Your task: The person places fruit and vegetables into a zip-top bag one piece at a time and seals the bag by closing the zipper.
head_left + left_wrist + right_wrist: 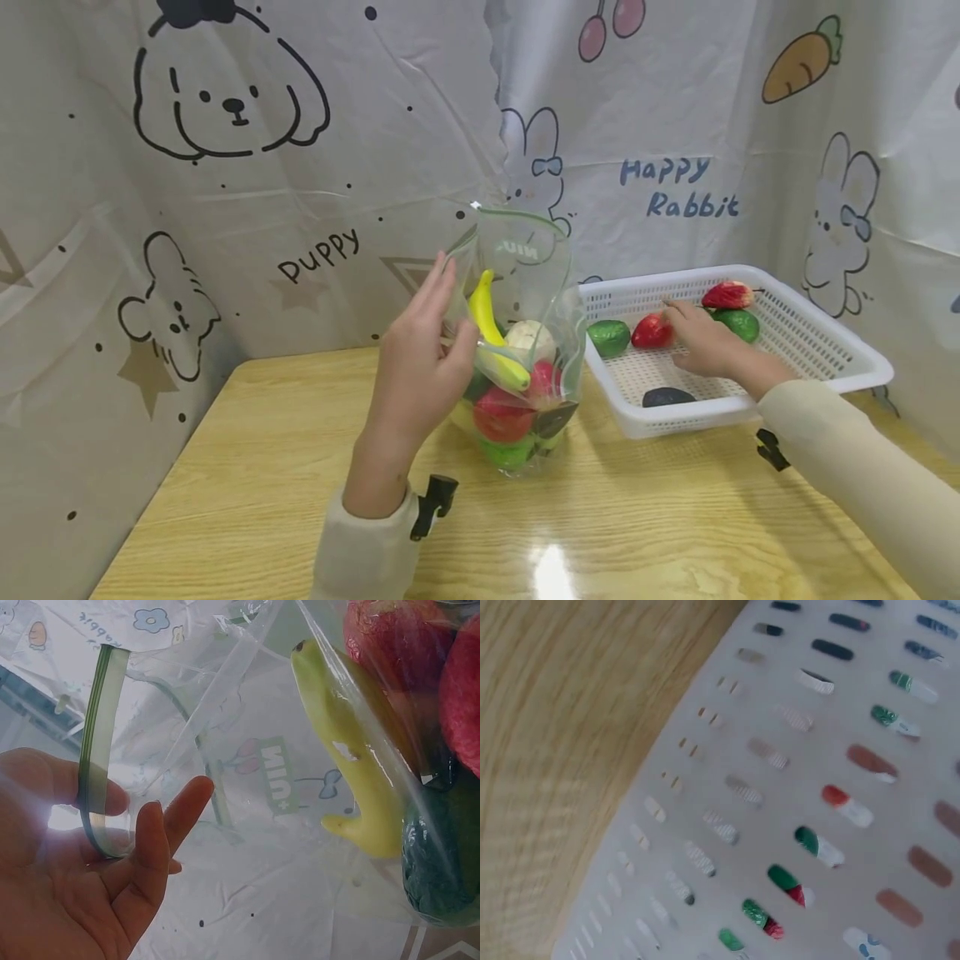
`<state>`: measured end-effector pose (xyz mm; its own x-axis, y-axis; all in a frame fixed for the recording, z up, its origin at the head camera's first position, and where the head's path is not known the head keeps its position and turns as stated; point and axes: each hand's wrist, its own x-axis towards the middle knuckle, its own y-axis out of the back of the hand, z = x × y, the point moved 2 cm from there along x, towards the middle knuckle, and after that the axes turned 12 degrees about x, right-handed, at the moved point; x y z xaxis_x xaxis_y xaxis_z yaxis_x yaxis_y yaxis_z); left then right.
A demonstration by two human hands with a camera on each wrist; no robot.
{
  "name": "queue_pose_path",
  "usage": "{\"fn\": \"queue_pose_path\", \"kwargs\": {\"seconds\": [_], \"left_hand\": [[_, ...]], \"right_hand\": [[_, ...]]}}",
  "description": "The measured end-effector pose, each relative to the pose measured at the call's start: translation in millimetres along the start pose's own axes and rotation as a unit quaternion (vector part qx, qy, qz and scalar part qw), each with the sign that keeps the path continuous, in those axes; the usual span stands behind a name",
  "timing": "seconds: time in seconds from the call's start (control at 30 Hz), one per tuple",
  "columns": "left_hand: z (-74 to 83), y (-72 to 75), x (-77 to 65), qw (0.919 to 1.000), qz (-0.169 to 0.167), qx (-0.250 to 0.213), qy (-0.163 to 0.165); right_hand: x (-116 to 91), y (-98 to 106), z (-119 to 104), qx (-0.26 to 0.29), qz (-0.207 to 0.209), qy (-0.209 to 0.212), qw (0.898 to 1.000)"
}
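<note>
My left hand holds the rim of a clear zip bag on the table. In the left wrist view, the thumb and fingers of the left hand lie on either side of its green zip strip. Inside the bag show a yellow banana, a whitish round piece, red pieces and green ones. Over a white basket reaches my right hand, its fingers beside a red piece. The basket's perforated wall hides that hand in the right wrist view.
Also in the basket are a green piece at the left, a dark avocado-like piece near the front, and a red piece above another green one. A printed white curtain stands behind the wooden table.
</note>
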<state>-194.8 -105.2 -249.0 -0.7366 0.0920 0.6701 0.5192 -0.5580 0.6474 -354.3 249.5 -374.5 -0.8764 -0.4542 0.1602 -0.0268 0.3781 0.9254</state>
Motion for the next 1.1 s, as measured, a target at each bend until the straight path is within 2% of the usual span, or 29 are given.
{"fn": "queue_pose_path", "kwargs": {"seconds": [0.1, 0.17, 0.3, 0.47, 0.73, 0.93, 1.1], "left_hand": [[-0.1, 0.3, -0.1, 1.0000, 0.000, 0.001, 0.001], [-0.1, 0.5, -0.1, 1.0000, 0.000, 0.002, 0.001], [-0.3, 0.9, -0.2, 1.0000, 0.000, 0.002, 0.001], [-0.4, 1.1, 0.0, 1.0000, 0.001, 0.004, -0.002], [-1.0, 0.5, -0.8, 1.0000, 0.001, 0.003, -0.008], [-0.5, -0.6, -0.8, 0.9999, -0.003, -0.004, -0.009], [0.2, -0.8, -0.7, 0.9999, -0.004, -0.004, -0.009]], "right_hand": [[2, 0, 0, 0.049, -0.014, 0.018, 0.999], [3, -1, 0, 0.064, -0.028, 0.015, 0.997], [3, -2, -1, 0.033, -0.049, 0.005, 0.998], [3, -2, -4, -0.003, -0.028, 0.012, 1.000], [-1, -11, -3, 0.023, -0.087, 0.003, 0.996], [-5, -11, -1, -0.006, -0.091, 0.012, 0.996], [-5, -9, 1, 0.021, -0.084, 0.001, 0.996]]}}
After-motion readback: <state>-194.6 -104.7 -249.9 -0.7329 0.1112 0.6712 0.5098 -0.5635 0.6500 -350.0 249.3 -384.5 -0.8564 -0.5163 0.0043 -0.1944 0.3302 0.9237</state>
